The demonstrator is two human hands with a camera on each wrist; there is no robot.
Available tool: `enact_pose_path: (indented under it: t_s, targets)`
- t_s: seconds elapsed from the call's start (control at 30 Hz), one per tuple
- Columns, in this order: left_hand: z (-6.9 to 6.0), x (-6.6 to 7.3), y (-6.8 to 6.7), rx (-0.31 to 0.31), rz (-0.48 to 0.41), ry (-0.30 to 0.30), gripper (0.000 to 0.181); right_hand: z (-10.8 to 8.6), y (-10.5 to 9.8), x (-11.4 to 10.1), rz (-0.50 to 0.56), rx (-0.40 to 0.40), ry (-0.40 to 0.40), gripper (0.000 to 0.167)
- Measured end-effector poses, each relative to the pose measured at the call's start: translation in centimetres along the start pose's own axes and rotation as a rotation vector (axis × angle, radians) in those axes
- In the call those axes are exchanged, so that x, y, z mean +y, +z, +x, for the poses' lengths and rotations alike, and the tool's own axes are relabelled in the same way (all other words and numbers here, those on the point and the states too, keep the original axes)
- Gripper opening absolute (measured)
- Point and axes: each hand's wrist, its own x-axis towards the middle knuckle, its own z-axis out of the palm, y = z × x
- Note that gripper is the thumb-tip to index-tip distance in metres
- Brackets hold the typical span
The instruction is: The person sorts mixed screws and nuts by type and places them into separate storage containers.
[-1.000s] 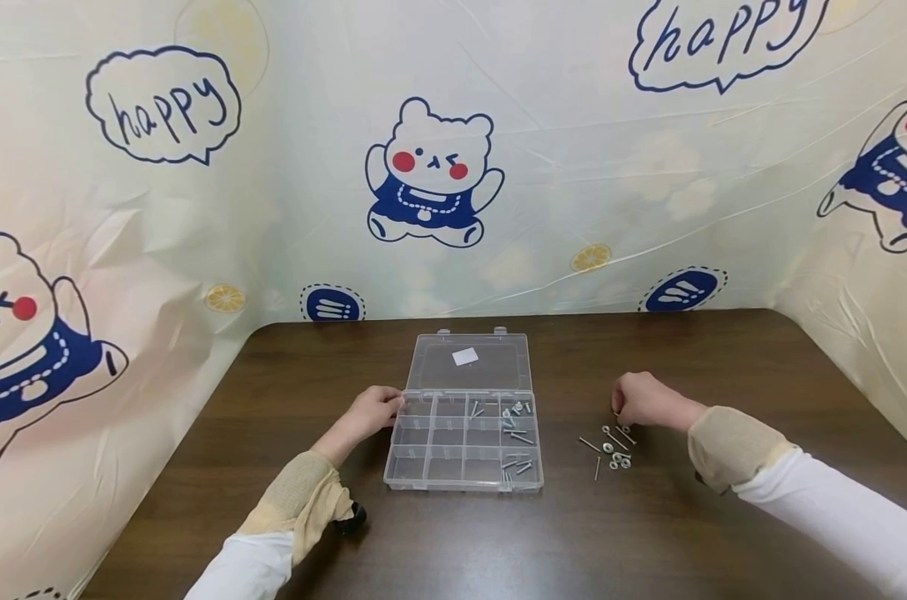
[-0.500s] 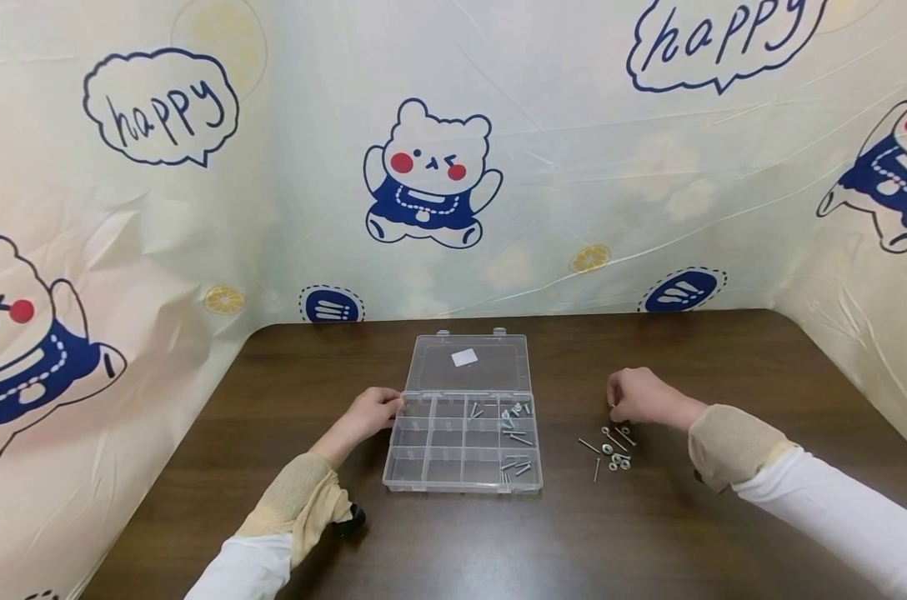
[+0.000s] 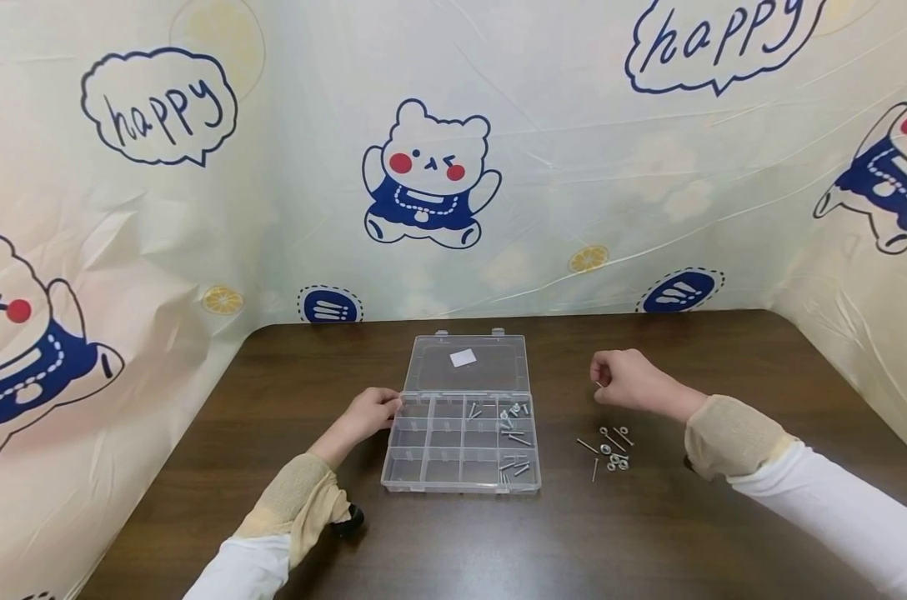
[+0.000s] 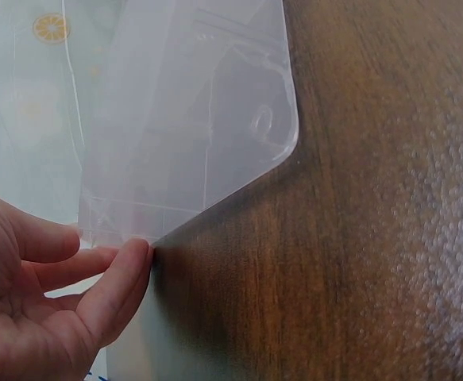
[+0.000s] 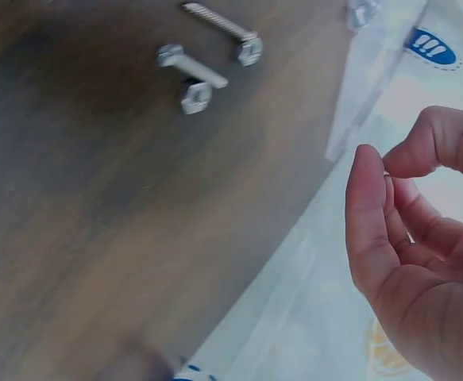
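A clear plastic compartment box (image 3: pixel 444 468) lies on the table with its lid (image 3: pixel 491 358) raised back. Several screws and other small metal parts sit in its right-hand compartments and one farther left at the back. My left hand (image 3: pixel 369 412) grips the box's back left corner, thumb and fingers on either side of it in the left wrist view. Beyond a loose pile of screws (image 3: pixel 587 446), nuts and washers (image 3: pixel 606 449), my right hand (image 3: pixel 629 381) is raised. Its thumb and index finger pinch a thin metal piece (image 3: pixel 598 384), mostly hidden by the fingertips.
The dark wooden table (image 3: pixel 453 550) extends around the box and the pile. A printed cloth (image 3: pixel 558 192) hangs behind and at both sides. A white label (image 3: pixel 463 357) shows on the lid. A black object (image 3: pixel 348 521) is at the left cuff.
My right hand has lifted away from the pile and moved up and left toward the box, with the thin metal piece in its fingertips. The left hand stays at the box corner.
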Motion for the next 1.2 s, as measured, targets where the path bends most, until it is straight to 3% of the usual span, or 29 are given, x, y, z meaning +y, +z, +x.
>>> enact_pose_path:
  t_s: [0.4,0.63,0.87,1.2]
  targets:
    - [-0.1,0.0,-0.1,0.000,0.031,0.001,0.029,1.4,0.4,-4.2,0.140,0.142,-0.156,0.019]
    - [-0.2,0.1,-0.1,0.001,0.039,0.007,0.029,2.3,1.1,-6.4,0.201,0.168,-0.254,0.019]
    - [-0.2,0.3,-0.1,0.011,0.024,-0.001,0.030,3.6,1.7,-8.3,0.173,0.120,-0.385,0.018]
    - [-0.2,0.1,0.0,0.007,0.013,0.015,0.029,5.6,3.3,-9.7,0.141,-0.029,-0.460,0.022]
